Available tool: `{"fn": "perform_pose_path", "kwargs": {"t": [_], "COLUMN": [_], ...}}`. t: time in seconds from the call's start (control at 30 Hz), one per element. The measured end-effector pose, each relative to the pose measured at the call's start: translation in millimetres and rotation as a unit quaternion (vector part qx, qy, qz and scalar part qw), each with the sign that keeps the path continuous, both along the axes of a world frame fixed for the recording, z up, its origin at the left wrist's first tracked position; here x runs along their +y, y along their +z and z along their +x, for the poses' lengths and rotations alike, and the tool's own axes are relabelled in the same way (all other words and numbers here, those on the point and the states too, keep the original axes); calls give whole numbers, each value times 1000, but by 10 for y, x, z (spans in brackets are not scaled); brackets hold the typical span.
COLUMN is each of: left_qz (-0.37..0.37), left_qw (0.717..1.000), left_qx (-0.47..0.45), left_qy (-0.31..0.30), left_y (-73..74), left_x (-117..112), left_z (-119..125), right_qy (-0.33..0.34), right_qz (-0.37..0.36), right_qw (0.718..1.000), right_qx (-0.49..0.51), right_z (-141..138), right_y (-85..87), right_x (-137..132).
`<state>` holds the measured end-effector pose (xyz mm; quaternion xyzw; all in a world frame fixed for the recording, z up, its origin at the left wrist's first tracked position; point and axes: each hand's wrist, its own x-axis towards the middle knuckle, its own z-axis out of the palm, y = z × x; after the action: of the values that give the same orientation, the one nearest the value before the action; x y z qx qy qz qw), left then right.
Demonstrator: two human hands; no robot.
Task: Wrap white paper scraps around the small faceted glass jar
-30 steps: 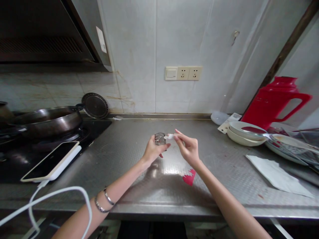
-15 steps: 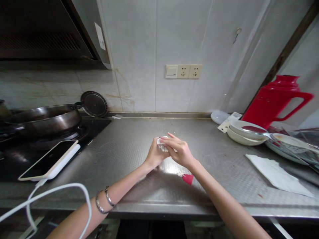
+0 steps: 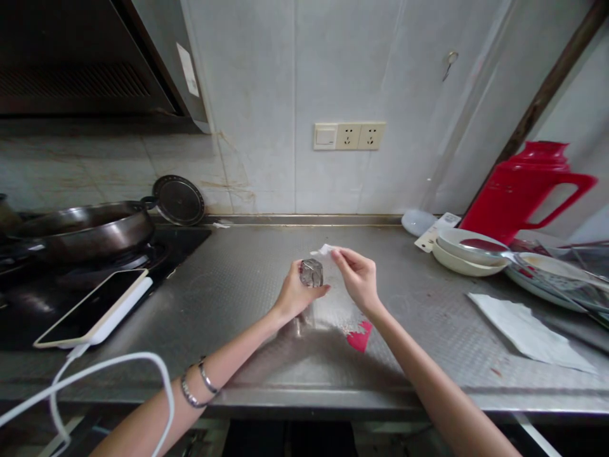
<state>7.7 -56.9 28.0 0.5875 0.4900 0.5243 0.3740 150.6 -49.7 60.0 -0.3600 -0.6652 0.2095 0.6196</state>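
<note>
A small clear, faceted glass [image 3: 311, 273] is wrapped by the fingers of my left hand [image 3: 295, 292], a little above the steel counter. Pinched between the thumb and fingers of my right hand [image 3: 356, 273] is a piece of white tissue [image 3: 324, 249]. The tissue hangs up and to the right of the glass, apart from it. Below my right hand, a red scrap with a jagged edge [image 3: 360, 337] lies on the counter, pale crumbs beside it.
At left, a phone [image 3: 95, 304] with a white cable rests by the stove, near a steel pan [image 3: 90, 228]. On the right stand a red thermos jug [image 3: 523, 190], stacked bowls [image 3: 469, 263] and a plate [image 3: 556, 285]. A folded white napkin [image 3: 528, 333] lies in front of them.
My right hand has lifted the white tissue off the glass and moved right with it. The top of the glass now shows in my left hand, which has hardly moved.
</note>
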Motion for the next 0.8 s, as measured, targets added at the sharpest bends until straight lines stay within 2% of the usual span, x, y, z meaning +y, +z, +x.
{"fn": "perform_pose_path", "kwargs": {"t": [0.07, 0.13, 0.23, 0.33, 0.47, 0.6, 0.8], "left_qz": [23, 47, 65, 72, 79, 77, 61], "left_qw": [1000, 998, 996, 996, 996, 996, 998], "left_qx": [14, 28, 41, 38, 31, 53, 4], "left_qy": [-15, -26, -34, -26, -5, 8, -34], "left_y": [15, 28, 47, 55, 42, 11, -1], "left_x": [-25, -47, -63, -49, -6, 35, 73], "left_z": [-5, -10, -16, -25, -47, -67, -92], "right_qy": [-37, -16, 84, 187, 252, 249, 184], "right_qz": [-16, -48, -139, -214, -208, -211, -261], "right_qw": [999, 998, 986, 958, 945, 945, 948], "right_qx": [30, 38, 39, 33, 10, 5, 11], "right_z": [31, 41, 25, 1, -18, -32, -37], "right_y": [-12, -39, -71, -55, -9, -8, -10], "right_x": [89, 166, 211, 163, 71, 58, 81]}}
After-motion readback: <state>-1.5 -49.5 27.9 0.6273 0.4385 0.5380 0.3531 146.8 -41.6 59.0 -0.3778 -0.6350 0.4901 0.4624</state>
